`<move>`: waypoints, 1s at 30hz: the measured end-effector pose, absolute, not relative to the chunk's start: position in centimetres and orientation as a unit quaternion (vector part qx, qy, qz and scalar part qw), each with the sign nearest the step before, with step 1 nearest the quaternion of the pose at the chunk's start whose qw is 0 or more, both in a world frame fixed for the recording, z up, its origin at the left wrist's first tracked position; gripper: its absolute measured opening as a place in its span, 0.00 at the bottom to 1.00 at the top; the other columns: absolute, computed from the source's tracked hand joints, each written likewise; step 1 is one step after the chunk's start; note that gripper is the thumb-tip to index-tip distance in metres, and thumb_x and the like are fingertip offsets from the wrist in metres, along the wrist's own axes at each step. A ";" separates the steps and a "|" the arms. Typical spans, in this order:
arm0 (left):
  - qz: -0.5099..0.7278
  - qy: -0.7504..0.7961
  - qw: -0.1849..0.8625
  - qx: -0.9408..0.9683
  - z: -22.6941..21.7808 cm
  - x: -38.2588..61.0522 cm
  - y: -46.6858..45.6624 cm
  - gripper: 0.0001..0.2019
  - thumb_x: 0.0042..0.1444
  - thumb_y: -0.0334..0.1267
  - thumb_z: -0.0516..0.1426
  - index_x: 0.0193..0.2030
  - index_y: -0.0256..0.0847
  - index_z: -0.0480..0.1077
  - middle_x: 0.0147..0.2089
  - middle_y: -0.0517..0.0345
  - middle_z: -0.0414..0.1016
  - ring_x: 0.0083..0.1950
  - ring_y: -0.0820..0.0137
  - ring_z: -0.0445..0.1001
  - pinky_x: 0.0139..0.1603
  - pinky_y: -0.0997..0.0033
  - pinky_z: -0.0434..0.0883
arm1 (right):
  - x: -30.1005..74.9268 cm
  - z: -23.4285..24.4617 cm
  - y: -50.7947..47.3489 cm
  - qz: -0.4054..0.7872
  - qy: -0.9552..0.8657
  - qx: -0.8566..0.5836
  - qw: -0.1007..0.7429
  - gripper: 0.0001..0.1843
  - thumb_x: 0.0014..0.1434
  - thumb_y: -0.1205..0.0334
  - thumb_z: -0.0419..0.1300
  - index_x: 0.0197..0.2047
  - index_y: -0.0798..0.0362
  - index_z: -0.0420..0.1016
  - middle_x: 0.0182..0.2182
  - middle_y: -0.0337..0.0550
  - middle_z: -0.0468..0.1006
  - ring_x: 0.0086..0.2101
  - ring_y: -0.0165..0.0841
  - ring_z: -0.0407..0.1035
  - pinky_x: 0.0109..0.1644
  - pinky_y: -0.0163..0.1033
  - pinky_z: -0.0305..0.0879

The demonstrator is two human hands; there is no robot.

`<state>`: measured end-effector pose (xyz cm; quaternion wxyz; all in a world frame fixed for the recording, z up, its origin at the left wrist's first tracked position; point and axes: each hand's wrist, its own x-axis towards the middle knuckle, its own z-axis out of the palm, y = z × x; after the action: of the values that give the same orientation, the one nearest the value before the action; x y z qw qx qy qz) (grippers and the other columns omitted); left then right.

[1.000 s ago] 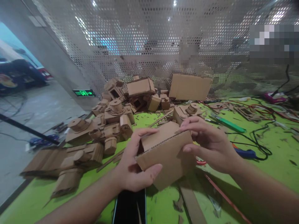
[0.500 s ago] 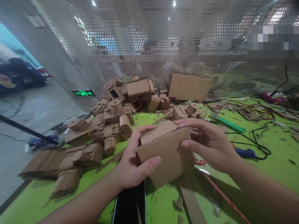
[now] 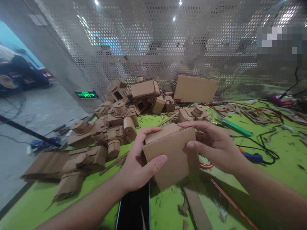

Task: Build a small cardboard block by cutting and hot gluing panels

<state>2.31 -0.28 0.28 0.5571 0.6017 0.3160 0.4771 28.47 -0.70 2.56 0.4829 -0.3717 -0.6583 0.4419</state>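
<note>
Between my two hands is a plain brown cardboard box [image 3: 175, 159], tilted, with its broad face toward me and a raw corrugated edge along the top. My left hand [image 3: 146, 163] grips its left side, thumb on the front face and fingers over the top left. At the upper right corner, my right hand [image 3: 216, 145] holds it with the thumb on the front and the fingers along the top edge. The box's back and underside are hidden. Below it lie a black flat device [image 3: 134, 210] and a cardboard strip [image 3: 198, 207] on the green table.
Cardboard camera models [image 3: 117, 111] crowd the table's left and back. A larger cardboard box [image 3: 196, 88] leans by the perforated metal screen [image 3: 148, 38]. To the right are a green cutter [image 3: 236, 126], a blue-handled tool [image 3: 251, 156], cables and scraps.
The box has turned very slightly and risen a little in my hands. Both hands keep the same hold; the view has shifted slightly.
</note>
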 end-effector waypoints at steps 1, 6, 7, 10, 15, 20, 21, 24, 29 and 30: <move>0.476 0.322 0.572 0.585 0.2 2.3 -0.2 0.27 0.59 0.48 0.73 0.61 0.54 0.71 0.52 0.58 0.78 0.44 0.69 0.78 0.39 0.77 0.79 | 28.6 2.6 -0.7 0.448 -0.657 -0.386 0.468 0.22 0.66 0.55 0.76 0.61 0.33 0.83 0.53 0.40 0.86 0.41 0.31 0.82 0.41 0.33 0.82; 0.494 0.382 0.649 0.436 -0.2 2.3 0.1 0.35 0.48 0.54 0.77 0.60 0.47 0.74 0.51 0.52 0.82 0.46 0.59 0.82 0.44 0.64 0.84 | 28.7 3.0 -0.9 0.540 -0.625 -0.390 0.407 0.41 0.61 0.47 0.78 0.72 0.37 0.70 0.64 0.49 0.79 0.60 0.47 0.77 0.56 0.50 0.83; 0.493 0.394 0.661 0.406 -0.4 2.4 0.1 0.39 0.45 0.55 0.77 0.61 0.46 0.73 0.51 0.51 0.83 0.47 0.56 0.84 0.46 0.60 0.85 | 28.5 3.1 -0.9 0.568 -0.611 -0.381 0.398 0.41 0.61 0.45 0.78 0.72 0.38 0.69 0.65 0.51 0.78 0.61 0.48 0.77 0.57 0.51 0.83; 0.482 0.410 0.674 0.381 -0.7 2.6 0.3 0.44 0.41 0.59 0.78 0.62 0.41 0.73 0.51 0.44 0.86 0.48 0.47 0.86 0.47 0.51 0.86 | 27.7 3.4 -1.4 0.605 -0.569 -0.393 0.394 0.39 0.61 0.45 0.77 0.70 0.41 0.70 0.62 0.53 0.81 0.56 0.48 0.80 0.53 0.51 0.85; 0.492 0.390 0.646 0.435 -1.5 3.3 1.2 0.34 0.54 0.56 0.75 0.61 0.43 0.73 0.63 0.45 0.84 0.66 0.49 0.81 0.68 0.53 0.77 | 26.7 3.6 -2.3 0.459 -0.584 -0.475 0.472 0.41 0.57 0.51 0.79 0.70 0.42 0.71 0.56 0.51 0.85 0.48 0.47 0.84 0.52 0.55 0.85; 0.481 0.371 0.624 0.491 -1.2 3.4 1.7 0.27 0.56 0.51 0.76 0.56 0.41 0.76 0.64 0.43 0.84 0.69 0.50 0.79 0.70 0.56 0.75 | 27.1 3.6 -2.4 0.226 -0.715 -0.466 0.470 0.52 0.53 0.62 0.77 0.78 0.45 0.63 0.67 0.53 0.78 0.61 0.52 0.78 0.65 0.56 0.78; 0.480 0.364 0.620 0.503 -0.9 3.3 1.7 0.29 0.53 0.48 0.78 0.56 0.41 0.76 0.64 0.43 0.84 0.69 0.49 0.79 0.70 0.55 0.75 | 27.3 3.5 -2.3 0.184 -0.741 -0.453 0.461 0.54 0.52 0.64 0.76 0.79 0.45 0.62 0.69 0.54 0.77 0.62 0.52 0.77 0.67 0.56 0.76; 0.494 0.336 0.581 0.553 -0.1 3.0 2.0 0.39 0.46 0.38 0.81 0.64 0.42 0.73 0.70 0.43 0.80 0.73 0.49 0.75 0.75 0.53 0.71 | 27.9 3.5 -2.0 0.082 -0.797 -0.412 0.433 0.51 0.53 0.65 0.73 0.78 0.48 0.63 0.70 0.55 0.76 0.63 0.51 0.76 0.67 0.53 0.76; 0.511 0.332 0.520 0.599 -0.2 2.7 2.1 0.52 0.46 0.31 0.79 0.77 0.43 0.62 0.79 0.39 0.69 0.81 0.51 0.65 0.82 0.50 0.61 | 28.1 3.8 -1.7 0.003 -0.844 -0.362 0.395 0.47 0.56 0.64 0.68 0.77 0.54 0.61 0.66 0.57 0.79 0.62 0.49 0.76 0.68 0.51 0.73; 0.505 0.335 0.522 0.600 -0.2 2.8 2.0 0.53 0.47 0.31 0.79 0.77 0.43 0.61 0.78 0.38 0.69 0.80 0.50 0.67 0.81 0.49 0.62 | 28.0 3.8 -1.6 -0.008 -0.850 -0.353 0.391 0.46 0.56 0.64 0.67 0.76 0.55 0.61 0.65 0.58 0.79 0.62 0.48 0.75 0.69 0.50 0.72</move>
<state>2.80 1.99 -0.22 0.5218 0.6004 0.3348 0.5052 28.02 -1.62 3.82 0.3908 -0.3534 -0.8499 -0.0076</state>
